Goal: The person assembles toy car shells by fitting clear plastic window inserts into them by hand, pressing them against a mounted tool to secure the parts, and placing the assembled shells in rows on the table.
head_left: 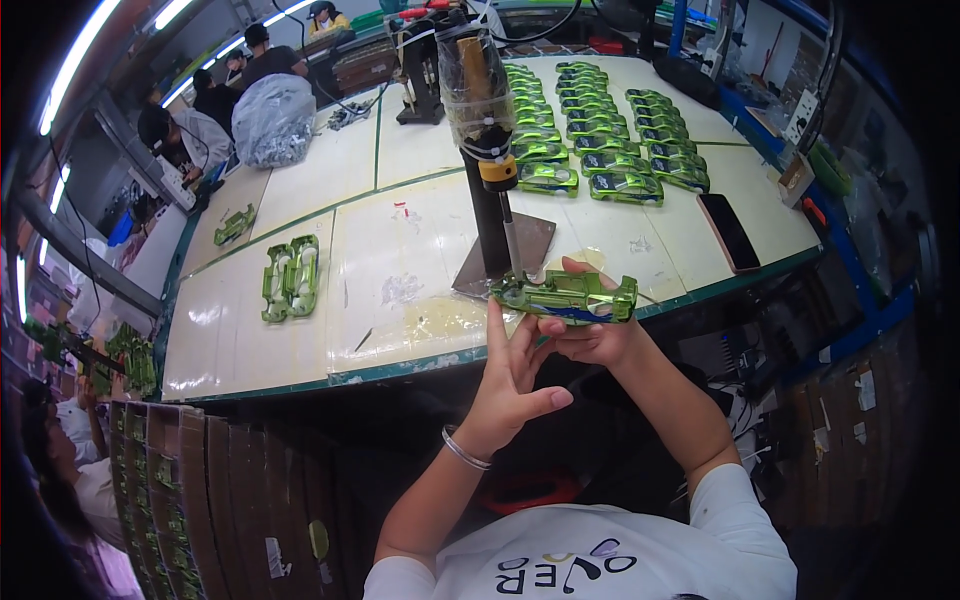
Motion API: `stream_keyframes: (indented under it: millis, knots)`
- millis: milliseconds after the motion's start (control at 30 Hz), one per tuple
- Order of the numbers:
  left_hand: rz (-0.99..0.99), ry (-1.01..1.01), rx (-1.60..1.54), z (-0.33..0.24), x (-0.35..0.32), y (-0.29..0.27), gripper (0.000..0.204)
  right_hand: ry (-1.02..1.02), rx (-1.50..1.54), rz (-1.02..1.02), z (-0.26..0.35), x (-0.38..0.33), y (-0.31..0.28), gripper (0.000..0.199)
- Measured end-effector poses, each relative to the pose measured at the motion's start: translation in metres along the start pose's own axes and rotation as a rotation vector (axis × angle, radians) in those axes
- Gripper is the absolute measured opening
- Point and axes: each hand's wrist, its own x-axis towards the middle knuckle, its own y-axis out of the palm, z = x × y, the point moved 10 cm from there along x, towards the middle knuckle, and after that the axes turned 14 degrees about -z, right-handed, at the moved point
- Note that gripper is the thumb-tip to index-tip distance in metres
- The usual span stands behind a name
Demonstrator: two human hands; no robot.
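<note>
My right hand (pixel 598 340) grips a shiny green toy car body (pixel 570 297), its hollow underside facing up. The fingers wrap around the car's right half, from behind and from the near side. A stand-mounted power screwdriver (pixel 497 170) points straight down, and its thin shaft reaches the left end of the car; whether the tip touches a screw is too small to tell. My left hand (pixel 513 375) has its fingers stretched and its thumb apart. Its index fingertip rests against the car's left end, beside the shaft.
Several finished-looking green toy cars (pixel 610 160) stand in rows at the back right. A phone (pixel 728 232) lies near the right edge. Two upturned car bodies (pixel 291 279) lie at left. A plastic bag (pixel 273 122) sits far left, near other people. Stacked cartons (pixel 230 490) stand below left.
</note>
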Motion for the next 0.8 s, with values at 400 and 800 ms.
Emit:
stream_keyframes:
  millis: [400, 800]
  knots:
    - [-0.159, -0.222, -0.115, 0.065, -0.050, -0.046, 0.091, -0.033, 0.106, -0.442, -0.038, -0.036, -0.070, 0.048]
    - [-0.356, -0.389, 0.054, 0.102, -0.103, -0.099, 0.037, -0.706, -0.937, -0.949, 0.162, -0.068, -0.045, 0.042]
